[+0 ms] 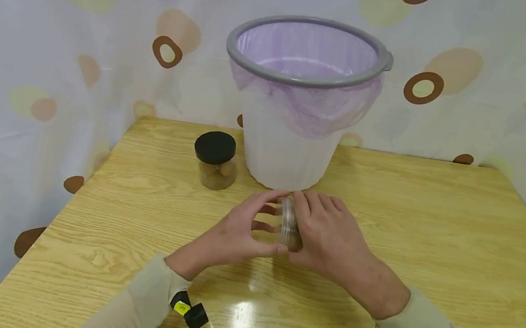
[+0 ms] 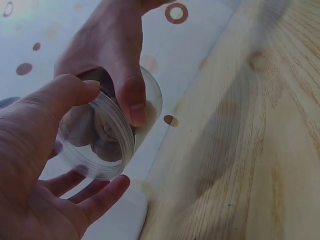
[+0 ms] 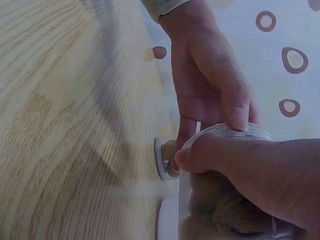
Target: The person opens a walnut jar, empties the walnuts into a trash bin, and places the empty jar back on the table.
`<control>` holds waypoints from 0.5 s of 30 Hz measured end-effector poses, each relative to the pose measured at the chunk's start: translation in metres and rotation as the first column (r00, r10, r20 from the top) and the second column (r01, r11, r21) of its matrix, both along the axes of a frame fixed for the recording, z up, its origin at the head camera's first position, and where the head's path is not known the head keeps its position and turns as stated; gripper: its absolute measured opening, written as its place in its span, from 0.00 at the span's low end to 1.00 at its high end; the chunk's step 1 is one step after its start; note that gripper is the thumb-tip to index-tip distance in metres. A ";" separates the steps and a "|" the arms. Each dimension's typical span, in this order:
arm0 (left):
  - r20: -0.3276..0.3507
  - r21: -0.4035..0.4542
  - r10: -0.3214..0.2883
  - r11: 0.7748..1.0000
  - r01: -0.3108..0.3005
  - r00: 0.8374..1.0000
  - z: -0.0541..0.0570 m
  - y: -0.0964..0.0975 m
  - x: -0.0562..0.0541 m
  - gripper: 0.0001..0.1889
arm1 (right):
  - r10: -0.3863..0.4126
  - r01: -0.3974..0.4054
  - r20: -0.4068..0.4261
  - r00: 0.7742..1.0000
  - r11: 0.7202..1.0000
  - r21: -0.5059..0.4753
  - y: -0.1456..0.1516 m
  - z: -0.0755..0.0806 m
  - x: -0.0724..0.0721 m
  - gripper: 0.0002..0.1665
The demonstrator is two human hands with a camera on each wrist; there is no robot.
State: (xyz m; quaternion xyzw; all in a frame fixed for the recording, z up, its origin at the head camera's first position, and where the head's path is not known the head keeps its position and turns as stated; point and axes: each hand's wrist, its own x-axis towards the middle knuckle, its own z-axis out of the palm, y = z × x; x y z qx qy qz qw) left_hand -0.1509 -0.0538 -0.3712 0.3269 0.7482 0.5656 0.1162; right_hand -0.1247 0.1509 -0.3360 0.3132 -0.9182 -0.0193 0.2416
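My right hand (image 1: 331, 238) grips a clear plastic jar (image 1: 286, 225) turned on its side above the table, mouth toward the left. Brown rounded pieces (image 2: 80, 127) show inside it; their kind is unclear. The left hand (image 1: 233, 234) curves round the jar's threaded mouth end, thumb on the near side and fingers on the far side. In the right wrist view the jar (image 3: 205, 205) is partly covered by the right thumb and palm. Whether a clear cap sits over the mouth, I cannot tell. A second jar (image 1: 217, 171) with a black lid (image 1: 215, 147) stands upright, left of both hands.
Directly behind the hands is a white bin (image 1: 286, 159) with a grey rim (image 1: 307, 83) and a purple liner bag (image 1: 303, 107). The wooden table (image 1: 436, 243) meets a spotted curtain (image 1: 481, 124) at the back and sides.
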 end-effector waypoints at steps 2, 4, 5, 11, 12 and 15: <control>0.028 -0.010 0.019 1.000 -0.019 0.999 0.001 0.000 0.000 0.43 | -0.001 0.001 0.008 1.000 1.000 0.002 0.000 0.000 0.000 0.51; 0.056 -0.023 0.034 0.999 -0.033 0.998 0.002 0.000 0.000 0.42 | -0.003 0.003 0.013 1.000 1.000 0.003 0.001 0.000 -0.001 0.51; 0.066 -0.034 0.042 0.999 -0.040 0.997 0.002 0.000 0.000 0.41 | -0.004 0.003 0.016 1.000 1.000 0.003 0.001 0.000 -0.001 0.50; 0.125 -0.107 0.094 0.991 -0.081 0.988 0.006 0.000 -0.001 0.36 | -0.011 0.011 0.030 0.999 1.000 0.001 0.002 0.001 -0.003 0.51; 0.143 -0.116 0.101 0.990 -0.085 0.985 0.006 0.001 -0.002 0.34 | -0.011 0.011 0.029 1.000 1.000 -0.001 0.002 0.001 -0.003 0.51; 0.198 -0.143 0.102 0.987 -0.074 0.975 0.005 0.000 -0.002 0.33 | -0.012 0.012 0.025 1.000 1.000 -0.001 0.002 0.000 -0.004 0.53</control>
